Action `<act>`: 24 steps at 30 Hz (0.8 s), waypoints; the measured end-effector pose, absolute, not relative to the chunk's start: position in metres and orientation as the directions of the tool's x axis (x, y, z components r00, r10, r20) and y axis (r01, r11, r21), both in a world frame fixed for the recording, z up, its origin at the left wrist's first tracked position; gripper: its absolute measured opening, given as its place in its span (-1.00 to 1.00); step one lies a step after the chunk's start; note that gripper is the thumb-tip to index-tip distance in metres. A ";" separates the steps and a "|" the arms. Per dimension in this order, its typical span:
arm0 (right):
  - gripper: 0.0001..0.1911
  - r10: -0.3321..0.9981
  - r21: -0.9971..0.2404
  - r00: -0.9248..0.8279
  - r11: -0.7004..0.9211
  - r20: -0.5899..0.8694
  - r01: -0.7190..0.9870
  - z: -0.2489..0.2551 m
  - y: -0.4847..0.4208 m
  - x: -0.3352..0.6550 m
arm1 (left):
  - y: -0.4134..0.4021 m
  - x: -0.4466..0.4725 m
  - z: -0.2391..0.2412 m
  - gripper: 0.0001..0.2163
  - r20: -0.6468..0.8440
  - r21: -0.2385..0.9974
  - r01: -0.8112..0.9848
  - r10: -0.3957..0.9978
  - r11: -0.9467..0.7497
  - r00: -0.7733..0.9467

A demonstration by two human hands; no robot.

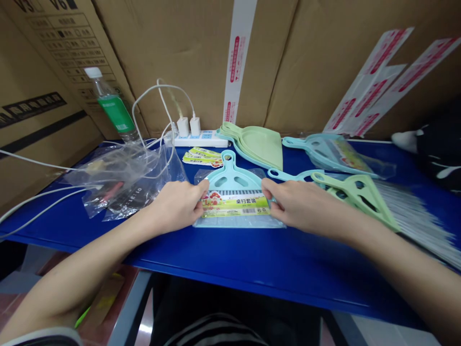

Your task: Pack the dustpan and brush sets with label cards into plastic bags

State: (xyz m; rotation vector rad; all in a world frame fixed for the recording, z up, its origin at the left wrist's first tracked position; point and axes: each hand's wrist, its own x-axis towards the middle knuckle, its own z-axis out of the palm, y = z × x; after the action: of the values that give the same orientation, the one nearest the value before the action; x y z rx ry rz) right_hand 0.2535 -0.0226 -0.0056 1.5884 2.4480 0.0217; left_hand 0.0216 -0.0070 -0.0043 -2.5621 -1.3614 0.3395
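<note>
A light blue dustpan and brush set (235,181) lies in front of me on the blue table, its handle pointing away. Clear plastic wrap covers its lower part, and a printed yellow-green label card (237,204) lies across it. My left hand (183,204) pinches the wrap at the left edge, fingers closed. On the right edge, my right hand (288,204) grips the wrap the same way. Just right of that hand are a blue brush handle (293,176) and a green brush (363,192).
Stacked green and blue dustpans (259,142) stand behind, near a power strip (201,139) and loose label cards (201,157). A bagged blue dustpan (331,151) lies at right, above clear plastic bags (418,216). Cables and crumpled bags (126,173) surround a bottle (115,110) at left.
</note>
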 end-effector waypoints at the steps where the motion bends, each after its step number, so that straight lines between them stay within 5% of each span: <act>1: -0.87 0.905 0.142 -0.386 0.412 -0.179 0.900 -0.005 -0.023 0.253 | -0.007 0.022 -0.004 -0.84 -0.108 -0.290 0.786 0.835 -0.545 0.539; 10: -0.76 0.878 0.225 -0.476 0.475 -0.051 0.851 -0.005 -0.022 0.257 | -0.009 0.022 -0.005 -0.87 -0.087 -0.320 0.758 0.815 -0.568 0.573; 17: -0.74 0.588 0.070 -0.774 0.784 0.235 0.617 -0.017 -0.023 0.255 | -0.011 0.021 -0.009 -0.89 0.108 -0.159 0.571 0.561 -0.805 0.821; 24: -0.61 0.517 -0.008 -0.830 0.850 0.212 0.527 -0.025 -0.022 0.254 | -0.011 0.019 -0.016 -0.79 0.118 -0.051 0.404 0.396 -0.913 0.911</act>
State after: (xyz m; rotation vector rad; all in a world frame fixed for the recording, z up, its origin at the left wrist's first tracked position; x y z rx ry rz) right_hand 0.2538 -0.0216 -0.0251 0.9190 3.2190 0.0859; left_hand 0.0189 -0.0106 -0.0158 -2.9979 -0.6284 -0.1610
